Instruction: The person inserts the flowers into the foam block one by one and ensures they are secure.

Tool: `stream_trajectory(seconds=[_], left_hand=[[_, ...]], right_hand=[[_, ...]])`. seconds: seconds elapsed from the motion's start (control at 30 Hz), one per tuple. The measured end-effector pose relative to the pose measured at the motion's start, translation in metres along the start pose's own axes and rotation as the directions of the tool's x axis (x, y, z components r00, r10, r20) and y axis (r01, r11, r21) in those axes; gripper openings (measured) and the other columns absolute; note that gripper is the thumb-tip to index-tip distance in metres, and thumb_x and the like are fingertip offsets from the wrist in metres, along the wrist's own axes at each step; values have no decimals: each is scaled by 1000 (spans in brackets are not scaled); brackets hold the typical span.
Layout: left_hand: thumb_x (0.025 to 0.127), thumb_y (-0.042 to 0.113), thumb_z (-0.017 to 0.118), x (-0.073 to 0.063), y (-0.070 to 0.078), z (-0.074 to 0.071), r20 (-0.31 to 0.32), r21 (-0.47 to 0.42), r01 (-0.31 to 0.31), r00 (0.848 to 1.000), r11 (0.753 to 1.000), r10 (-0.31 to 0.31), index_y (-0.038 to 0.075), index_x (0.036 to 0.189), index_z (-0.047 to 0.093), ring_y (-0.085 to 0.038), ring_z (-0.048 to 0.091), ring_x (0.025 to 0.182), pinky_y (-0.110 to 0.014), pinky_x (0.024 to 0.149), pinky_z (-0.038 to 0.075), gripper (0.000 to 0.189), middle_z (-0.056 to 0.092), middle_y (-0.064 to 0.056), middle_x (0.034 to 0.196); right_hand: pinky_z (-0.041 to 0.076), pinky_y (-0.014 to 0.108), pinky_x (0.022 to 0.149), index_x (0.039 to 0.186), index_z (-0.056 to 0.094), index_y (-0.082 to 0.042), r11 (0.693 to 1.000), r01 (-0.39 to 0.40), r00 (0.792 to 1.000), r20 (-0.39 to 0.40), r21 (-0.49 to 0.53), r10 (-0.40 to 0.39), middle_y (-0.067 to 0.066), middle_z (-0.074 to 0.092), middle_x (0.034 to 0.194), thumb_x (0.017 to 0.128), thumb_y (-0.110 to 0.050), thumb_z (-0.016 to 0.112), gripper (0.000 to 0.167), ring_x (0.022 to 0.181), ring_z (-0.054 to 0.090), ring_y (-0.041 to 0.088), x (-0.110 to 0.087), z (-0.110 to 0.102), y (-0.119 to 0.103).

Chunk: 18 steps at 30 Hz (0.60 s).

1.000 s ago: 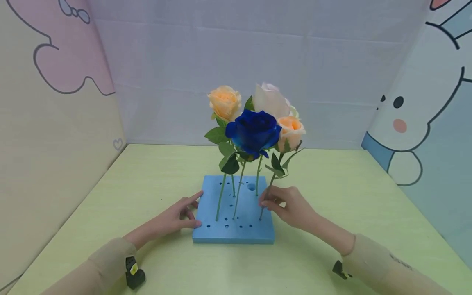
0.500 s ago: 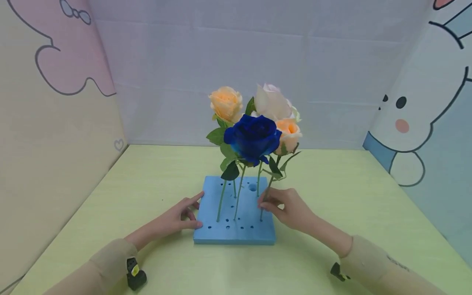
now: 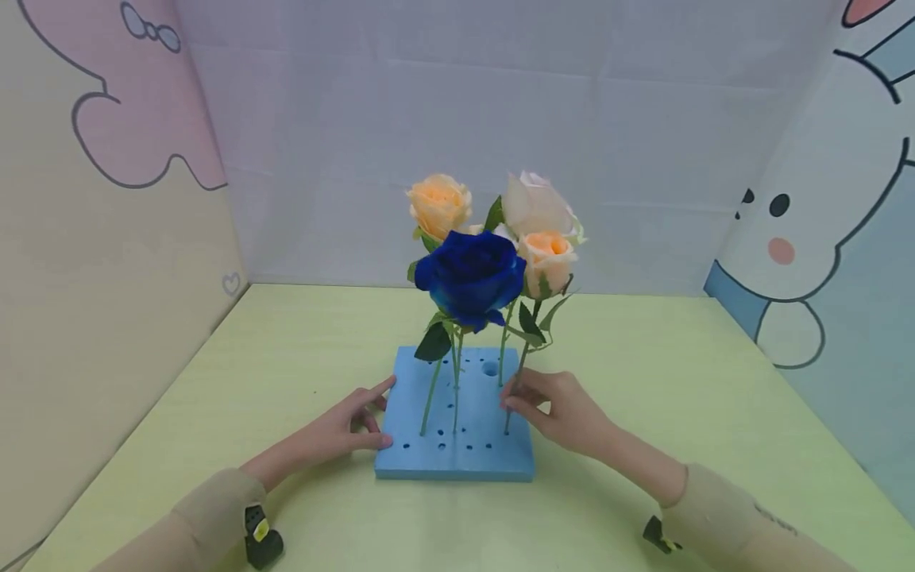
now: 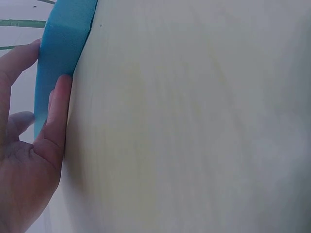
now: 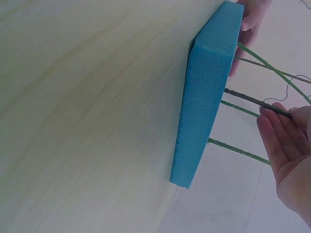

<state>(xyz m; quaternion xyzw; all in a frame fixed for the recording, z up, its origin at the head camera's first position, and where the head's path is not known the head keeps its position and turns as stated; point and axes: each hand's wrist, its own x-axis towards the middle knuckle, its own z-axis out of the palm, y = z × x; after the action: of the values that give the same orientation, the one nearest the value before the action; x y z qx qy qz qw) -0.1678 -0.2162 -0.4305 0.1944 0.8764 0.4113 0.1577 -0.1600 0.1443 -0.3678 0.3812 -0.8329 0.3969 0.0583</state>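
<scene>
A blue foam block (image 3: 475,465) dotted with holes lies on the table. My left hand (image 3: 350,421) touches its left side with extended fingers and thumb; the left wrist view shows these fingers (image 4: 60,102) along the block's edge. My right hand (image 3: 561,405) pinches the stem of an orange-peach rose (image 3: 546,262). That dark stem (image 5: 243,96) meets the block near its right front hole. A large blue rose (image 3: 470,278) stands in front, hiding part of the others. Behind rise a pale yellow-orange rose (image 3: 438,206) and a pinkish-white rose (image 3: 534,206), also on stems in the block.
The pale yellow-green table (image 3: 286,357) reaches a white cloth backdrop (image 3: 400,119). Cartoon-printed panels stand at both sides, with a rabbit (image 3: 786,191) on the right one. A larger round hole (image 3: 489,369) sits at the block's back right.
The blue rose's head has swung left and a little lower. The orange-peach rose has leaned slightly left, with my right hand still pinching its stem. My left hand stays on the block.
</scene>
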Motion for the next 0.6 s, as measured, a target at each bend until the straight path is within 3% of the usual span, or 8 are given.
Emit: stream_trajectory(seconds=[0.6], left_hand=[[87,35,75,1,1,0,-6,-7,15,1000,1000,-15,24,159,20,-16,58,96,-20,80,47,92,48,-13,135]], right_hand=[[58,22,71,95,67,-11,999,-35,999,-6,6,35,2,75,91,95,-11,65,2,81,73,15,-3,1,5]])
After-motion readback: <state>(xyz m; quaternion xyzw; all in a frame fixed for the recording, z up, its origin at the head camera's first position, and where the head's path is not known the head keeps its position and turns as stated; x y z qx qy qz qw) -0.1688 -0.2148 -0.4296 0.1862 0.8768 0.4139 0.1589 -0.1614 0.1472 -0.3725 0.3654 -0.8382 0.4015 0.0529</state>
